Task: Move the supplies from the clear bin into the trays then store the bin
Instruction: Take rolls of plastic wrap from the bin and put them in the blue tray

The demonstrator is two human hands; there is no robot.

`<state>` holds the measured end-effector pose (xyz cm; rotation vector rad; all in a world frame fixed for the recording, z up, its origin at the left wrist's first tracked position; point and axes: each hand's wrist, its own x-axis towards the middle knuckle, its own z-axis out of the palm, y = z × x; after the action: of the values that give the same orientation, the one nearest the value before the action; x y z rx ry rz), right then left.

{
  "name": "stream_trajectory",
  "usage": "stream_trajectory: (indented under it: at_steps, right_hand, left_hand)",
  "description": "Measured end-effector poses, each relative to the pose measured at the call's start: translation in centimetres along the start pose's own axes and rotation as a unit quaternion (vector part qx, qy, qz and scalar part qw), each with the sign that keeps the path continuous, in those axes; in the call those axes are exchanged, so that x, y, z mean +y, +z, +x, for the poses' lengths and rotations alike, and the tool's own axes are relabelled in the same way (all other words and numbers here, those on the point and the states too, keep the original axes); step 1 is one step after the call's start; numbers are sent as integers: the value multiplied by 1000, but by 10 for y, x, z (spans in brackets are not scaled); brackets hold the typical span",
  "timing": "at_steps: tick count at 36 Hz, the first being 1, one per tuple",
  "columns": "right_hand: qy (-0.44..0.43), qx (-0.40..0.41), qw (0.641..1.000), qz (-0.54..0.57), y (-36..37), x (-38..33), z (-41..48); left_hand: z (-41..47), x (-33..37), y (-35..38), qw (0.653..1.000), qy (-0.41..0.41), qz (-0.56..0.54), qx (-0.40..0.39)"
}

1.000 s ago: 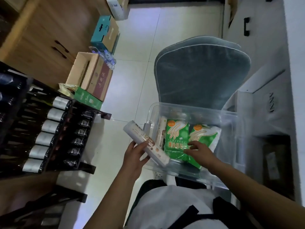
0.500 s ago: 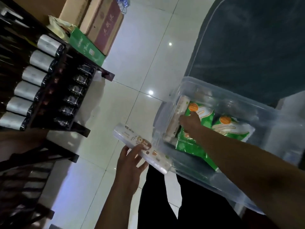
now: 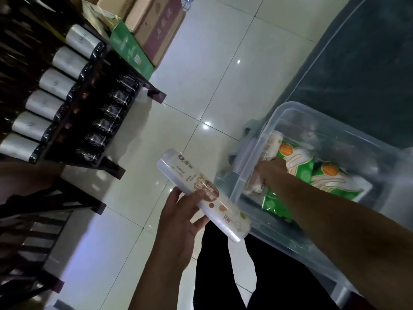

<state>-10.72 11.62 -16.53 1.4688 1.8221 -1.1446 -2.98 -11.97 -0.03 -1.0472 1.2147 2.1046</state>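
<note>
My left hand (image 3: 178, 218) gripping printed plastic-wrap roll (image 3: 202, 194) just outside clear bin (image 3: 252, 168); right hand (image 3: 268, 171) inside bin, closing on second roll (image 3: 271, 144) beside green glove packs (image 3: 297, 162).

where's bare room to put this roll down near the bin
Bare tile floor lies open between the bottle rack and the clear bin. The bin is crowded: green packs, a roll, right hand.

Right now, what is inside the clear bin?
Inside the clear bin: one roll, two green packets, and the right hand grasping the roll. Anything under the packets is covered.
</note>
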Motion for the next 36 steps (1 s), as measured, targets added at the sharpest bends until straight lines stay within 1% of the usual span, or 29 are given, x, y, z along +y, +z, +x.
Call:
stream_trajectory:
  at_steps: [2,7,13,18,21,23,26,29,33,36]
  right_hand:
    - [-13,-20,1000,16,-10,3,-18]
    - [-56,-27,995,74,-46,13,-78]
    - [-65,-50,983,164,-103,39,-168]
    - [-144,-55,972,176,-147,77,-222]
    - [-179,-25,967,182,-174,104,-251]
    - [-202,10,961,187,-192,122,-270]
    - [-214,69,950,219,-216,151,-301]
    - [-204,118,930,281,-239,181,-330]
    - [-209,192,905,316,-264,216,-367]
    - [-215,239,878,356,-280,241,-389]
  left_hand:
    - [-9,8,-2,1000,4,-1,-3]
    - [-37,31,-2,1000,13,14,-23]
    - [-66,53,4,994,15,61,-91]
    - [-74,55,20,979,-2,123,-161]
    - [-77,46,43,959,-18,181,-217]
    - [-79,37,63,943,-36,218,-250]
    - [-86,21,97,908,-56,286,-300]
    - [-99,2,134,873,-58,335,-349]
    - [-127,-24,179,826,-58,371,-420]
    - [-153,-47,206,793,-38,393,-465]
